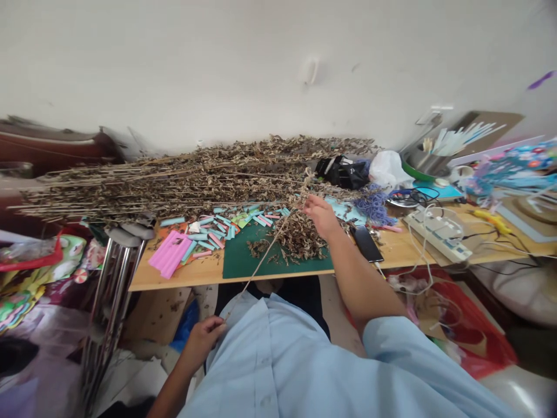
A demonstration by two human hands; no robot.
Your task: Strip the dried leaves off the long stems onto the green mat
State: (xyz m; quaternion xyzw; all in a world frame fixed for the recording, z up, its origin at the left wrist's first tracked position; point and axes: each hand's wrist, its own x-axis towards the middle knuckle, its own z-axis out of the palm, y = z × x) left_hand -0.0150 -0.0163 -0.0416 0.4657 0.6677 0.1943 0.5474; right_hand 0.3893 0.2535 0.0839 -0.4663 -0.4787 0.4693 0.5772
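Note:
A long, thin dried plant stalk (260, 265) slants from my lap up over the table. Down by my waist, my left hand (206, 338) is closed around its bare lower end. My right hand (321, 216) pinches near the upper part of the same stalk, where dry leaves (307, 179) still cling; its fingertips are partly hidden among them. Below that hand, a heap of crumbled dry leaves (300, 237) lies on a green cutting mat (240, 266). Behind it stretches a large pile of dried leafy stalks (174, 184).
Blue and pink paper rolls (213, 232) and pink sheets (170, 253) lie left of the mat. A phone (366, 243), blue yarn (375, 204) and a power strip (437, 235) are to the right. Crutches (114, 278) lean at the table's left end.

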